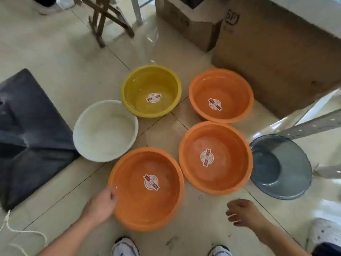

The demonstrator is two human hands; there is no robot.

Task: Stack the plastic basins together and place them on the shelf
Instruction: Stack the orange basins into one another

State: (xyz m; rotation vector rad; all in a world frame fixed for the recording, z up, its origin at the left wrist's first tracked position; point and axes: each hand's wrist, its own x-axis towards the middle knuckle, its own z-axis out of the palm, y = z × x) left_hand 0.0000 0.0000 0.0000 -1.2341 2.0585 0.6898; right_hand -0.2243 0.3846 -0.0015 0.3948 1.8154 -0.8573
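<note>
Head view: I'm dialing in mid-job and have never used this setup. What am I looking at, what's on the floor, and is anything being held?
There is no machine here. A person wears one wide-angle camera on the head, looking down at their own bare arms and shoes. Six plastic basins sit apart on the tiled floor, none stacked yet: a yellow basin, a white basin, a grey basin and three orange ones. The left hand grips the rim of the nearest orange basin. The right hand hovers open, holding nothing. Cardboard boxes stand behind.
</note>
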